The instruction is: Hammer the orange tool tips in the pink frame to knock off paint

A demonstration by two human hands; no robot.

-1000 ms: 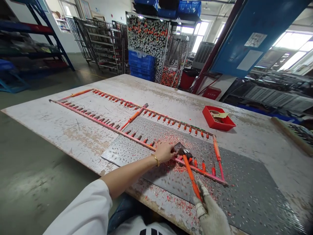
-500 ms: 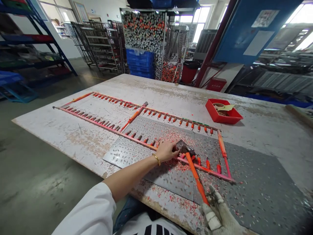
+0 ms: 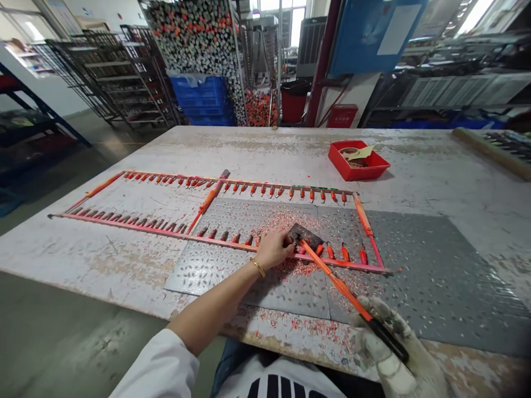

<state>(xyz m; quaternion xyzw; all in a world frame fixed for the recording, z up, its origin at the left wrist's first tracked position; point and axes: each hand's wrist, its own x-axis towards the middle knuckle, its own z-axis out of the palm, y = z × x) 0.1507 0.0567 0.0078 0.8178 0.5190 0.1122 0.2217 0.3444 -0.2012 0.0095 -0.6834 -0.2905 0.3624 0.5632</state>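
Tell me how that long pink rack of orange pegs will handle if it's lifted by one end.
The pink rack has long, slim bars, so it will probably flex or twist when lifted from one end. Its orange pegs stick out and could well snag on the grey metal plate. Lying flat, it seems unlikely to roll.

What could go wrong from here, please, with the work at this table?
The bare left hand sits right beside the dark metal blade of the orange-handled tool in the gloved right hand, so a slip could perhaps cut it. The blade is also close to the pink strip and its small orange pieces, which might get knocked. Loose red-and-white shavings could perhaps stick to those pieces.
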